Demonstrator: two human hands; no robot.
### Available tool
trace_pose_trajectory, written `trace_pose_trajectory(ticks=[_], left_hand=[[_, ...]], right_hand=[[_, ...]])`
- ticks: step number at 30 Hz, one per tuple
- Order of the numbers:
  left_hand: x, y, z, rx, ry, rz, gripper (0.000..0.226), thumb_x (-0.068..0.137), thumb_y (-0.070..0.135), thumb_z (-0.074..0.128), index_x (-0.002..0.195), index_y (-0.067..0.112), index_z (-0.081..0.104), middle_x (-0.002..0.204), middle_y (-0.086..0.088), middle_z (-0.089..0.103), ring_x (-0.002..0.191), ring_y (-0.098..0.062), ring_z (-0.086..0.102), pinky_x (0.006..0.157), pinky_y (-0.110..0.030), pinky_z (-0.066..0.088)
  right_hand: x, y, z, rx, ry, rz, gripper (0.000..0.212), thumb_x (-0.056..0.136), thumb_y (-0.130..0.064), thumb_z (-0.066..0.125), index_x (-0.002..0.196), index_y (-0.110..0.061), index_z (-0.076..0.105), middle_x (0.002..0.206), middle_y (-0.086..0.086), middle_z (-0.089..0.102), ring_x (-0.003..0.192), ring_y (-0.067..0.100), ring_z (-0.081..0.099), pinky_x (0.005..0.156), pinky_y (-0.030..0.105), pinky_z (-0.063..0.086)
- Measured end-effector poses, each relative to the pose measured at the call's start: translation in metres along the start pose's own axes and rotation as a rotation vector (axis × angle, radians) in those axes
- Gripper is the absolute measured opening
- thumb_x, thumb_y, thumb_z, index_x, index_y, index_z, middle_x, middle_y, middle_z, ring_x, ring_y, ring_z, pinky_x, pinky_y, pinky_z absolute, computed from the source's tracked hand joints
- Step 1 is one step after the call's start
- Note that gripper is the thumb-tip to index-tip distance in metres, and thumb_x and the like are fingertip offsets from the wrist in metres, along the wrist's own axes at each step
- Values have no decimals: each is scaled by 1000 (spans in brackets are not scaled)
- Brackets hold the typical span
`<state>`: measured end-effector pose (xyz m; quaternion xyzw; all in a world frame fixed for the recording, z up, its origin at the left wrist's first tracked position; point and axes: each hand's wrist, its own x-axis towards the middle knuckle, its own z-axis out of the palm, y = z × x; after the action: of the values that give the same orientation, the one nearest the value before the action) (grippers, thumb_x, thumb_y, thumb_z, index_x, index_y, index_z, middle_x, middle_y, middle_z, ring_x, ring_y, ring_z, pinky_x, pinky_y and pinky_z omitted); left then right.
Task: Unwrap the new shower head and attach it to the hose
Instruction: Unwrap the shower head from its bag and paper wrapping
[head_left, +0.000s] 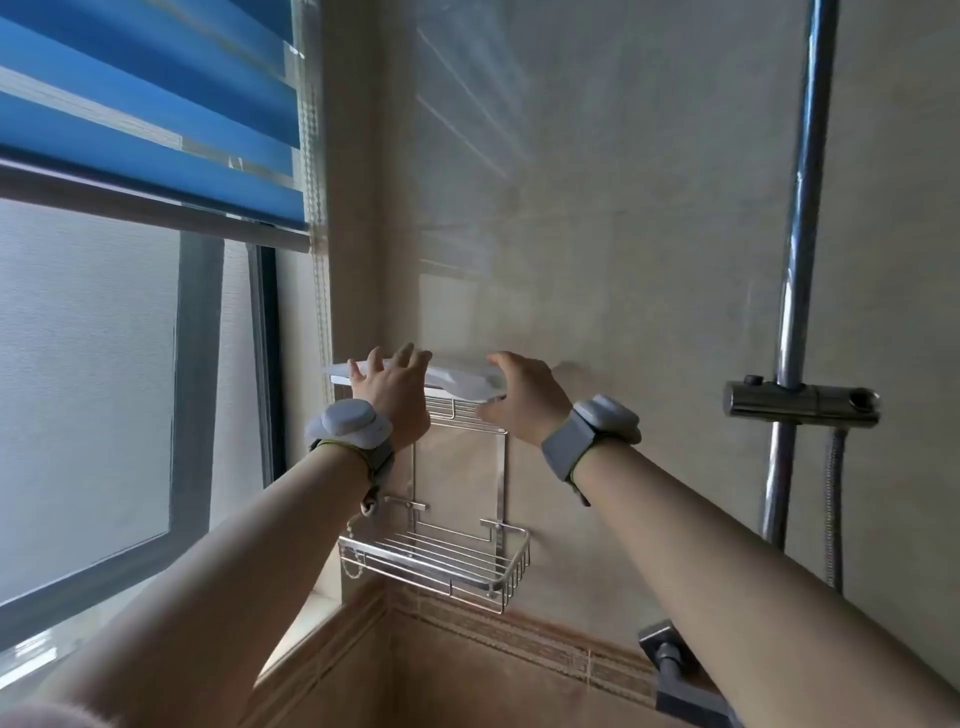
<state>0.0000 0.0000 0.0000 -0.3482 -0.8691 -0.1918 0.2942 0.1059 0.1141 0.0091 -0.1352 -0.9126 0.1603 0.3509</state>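
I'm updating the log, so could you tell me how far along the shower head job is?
Done: nothing visibly. In hand: left hand and right hand reach the white package on the upper wire shelf. Left: unwrapping and attaching to the hose.

arms: bare | wrists: grey straps (563, 452), pale rounded pods (349, 422), green edging

Two-tier wire shower caddy (498, 470) fixed to beige wall tile in the corner. On the upper basket (462, 413), a white package (465, 378) lying flat. Lower basket (441, 564) holding nothing visible.
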Motion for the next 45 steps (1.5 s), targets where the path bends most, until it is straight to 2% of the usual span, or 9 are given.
trace_pose_trajectory(ticks=[11, 16, 21, 25, 29, 31, 37, 40, 45], left_hand=[[28, -10, 20, -114, -59, -40, 62, 80, 5, 52, 136, 28, 35, 151, -1, 33, 134, -35, 31, 106, -48, 38], [36, -11, 20, -194, -46, -64, 52, 85, 14, 55, 134, 26, 43, 151, -2, 34, 137, -31, 31, 112, -41, 33], [40, -9, 11, -240, -32, -35, 58, 82, 14, 60, 137, 20, 40, 151, -5, 34, 136, -30, 34, 111, -36, 30], [37, -3, -1, -167, 45, 1, 54, 82, 14, 58, 134, 18, 44, 135, -11, 54, 128, -30, 43, 99, -38, 40], [37, 8, -12, -119, 94, -2, 22, 85, 20, 53, 99, 16, 69, 105, -12, 70, 101, -29, 56, 78, -35, 48], [36, 13, -16, -90, 99, 13, 24, 87, 25, 51, 83, 10, 69, 95, -15, 69, 89, -30, 58, 70, -34, 46], [20, 26, -33, -235, 296, 90, 41, 86, 33, 49, 74, -1, 69, 82, -22, 69, 85, -35, 57, 71, -41, 49], [10, 31, -46, -341, 438, 142, 33, 83, 23, 57, 73, -6, 68, 79, -24, 68, 87, -36, 57, 69, -40, 45], [-2, 39, -70, -419, 608, 198, 28, 74, 9, 64, 54, -7, 56, 60, -26, 62, 70, -37, 56, 59, -36, 39]], right_hand=[[13, 3, 12, -176, 8, -65, 44, 76, -9, 52, 118, -15, 58, 124, 8, 61, 119, 30, 50, 95, 34, 44], [10, 5, 16, -184, -41, -102, 27, 84, -15, 46, 105, -20, 63, 111, 8, 66, 105, 33, 59, 81, 34, 46], [2, 1, 5, -134, 35, -125, 29, 88, -11, 42, 106, -15, 64, 110, 10, 68, 103, 33, 59, 81, 35, 45], [-4, -2, -9, -62, 100, -141, 28, 86, -10, 47, 108, -13, 65, 113, 13, 68, 105, 33, 59, 82, 34, 45], [-11, -4, -19, 0, 195, -169, 24, 88, -13, 49, 102, -6, 67, 105, 19, 71, 100, 38, 63, 83, 43, 50], [-14, -5, -25, 36, 239, -176, 25, 88, -15, 51, 104, -6, 67, 107, 20, 71, 100, 37, 64, 85, 44, 51], [-34, -17, -53, 159, 387, -226, 27, 84, -10, 57, 107, -2, 66, 111, 16, 70, 104, 27, 65, 93, 27, 45], [-45, -21, -68, 164, 474, -235, 32, 80, -11, 58, 110, -1, 64, 113, 17, 69, 105, 29, 63, 90, 23, 40], [-65, -18, -89, 153, 691, -224, 38, 76, -16, 62, 107, 5, 58, 107, 23, 65, 100, 35, 61, 85, 25, 38]])
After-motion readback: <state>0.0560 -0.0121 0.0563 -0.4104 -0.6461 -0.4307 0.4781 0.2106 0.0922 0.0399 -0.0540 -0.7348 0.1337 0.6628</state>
